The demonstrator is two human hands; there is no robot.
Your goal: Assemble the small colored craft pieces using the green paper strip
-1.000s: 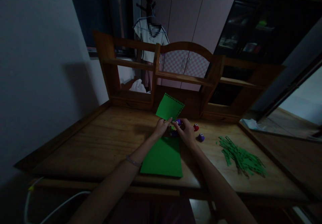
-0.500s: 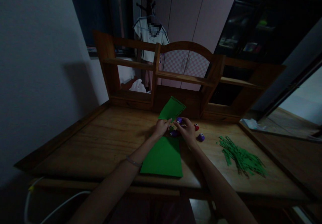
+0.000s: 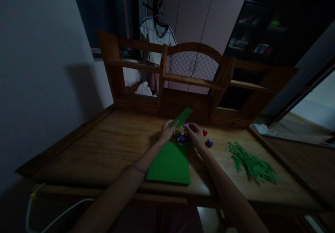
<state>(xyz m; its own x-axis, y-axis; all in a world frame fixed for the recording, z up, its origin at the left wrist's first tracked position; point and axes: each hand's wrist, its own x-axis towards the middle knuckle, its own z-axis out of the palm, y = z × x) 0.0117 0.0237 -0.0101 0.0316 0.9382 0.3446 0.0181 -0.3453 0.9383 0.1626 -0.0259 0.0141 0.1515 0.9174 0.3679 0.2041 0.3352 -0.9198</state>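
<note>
My left hand (image 3: 166, 131) is closed on a strip of green paper (image 3: 181, 117), which has a row of small punched holes near its far edge and tilts up above the desk. Close by on the right, my right hand (image 3: 195, 133) has its thumb and fingers closed around what looks like a small purple paper punch (image 3: 186, 124), partly hidden by the fingers. Below the hands lie another purple punch (image 3: 180, 139) and a dark green one (image 3: 177, 133). A stack of green paper (image 3: 170, 165) rests nearer the front edge.
To the right are a red punch (image 3: 205, 132), a purple punch with a white spot (image 3: 209, 142) and a heap of cut green strips (image 3: 251, 165). A wooden shelf unit (image 3: 193, 81) rises along the back of the desk (image 3: 104, 149). A white cable (image 3: 70, 208) hangs at front left.
The green paper in my left hand has tipped and now appears as a narrower band, lower than before. My right hand stays almost in place beside it.
</note>
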